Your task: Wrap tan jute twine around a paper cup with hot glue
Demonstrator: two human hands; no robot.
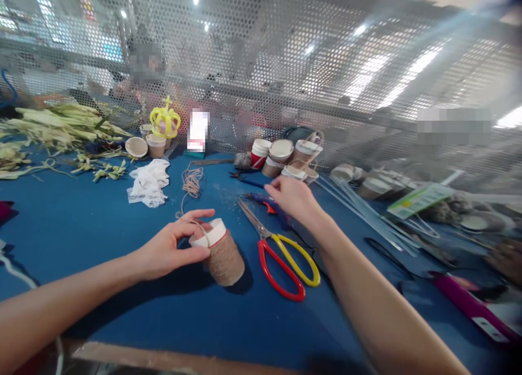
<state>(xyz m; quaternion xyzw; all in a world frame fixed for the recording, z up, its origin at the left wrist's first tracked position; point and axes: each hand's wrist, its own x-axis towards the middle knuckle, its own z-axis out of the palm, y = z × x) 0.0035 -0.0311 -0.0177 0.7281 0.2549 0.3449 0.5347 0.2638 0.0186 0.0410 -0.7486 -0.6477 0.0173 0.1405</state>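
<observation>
My left hand (175, 244) grips the white rim of a paper cup (228, 258) whose side is wrapped in brown twine. The cup tilts over the table. A strand runs from it to a loose heap of twine (192, 180) further back. With fingers closed, my right hand (294, 200) is at the near end of a slim blue tool (253, 183) with a dark tip; part of the grip is hidden. Just below that hand lies a dark blue glue gun (279, 214) with an orange-red trigger. Scissors (265, 232) with one red and one yellow handle rest between my arms.
Several cups (281, 151) are grouped at the back, beside a grey yarn ball (243, 160). Clear glue sticks (359, 206) lie right. Further left are a white cloth (150, 182), a yellow crown (165, 122), a bright-screened phone (198, 130) and dried husks (61, 125). Perforated mesh stands behind.
</observation>
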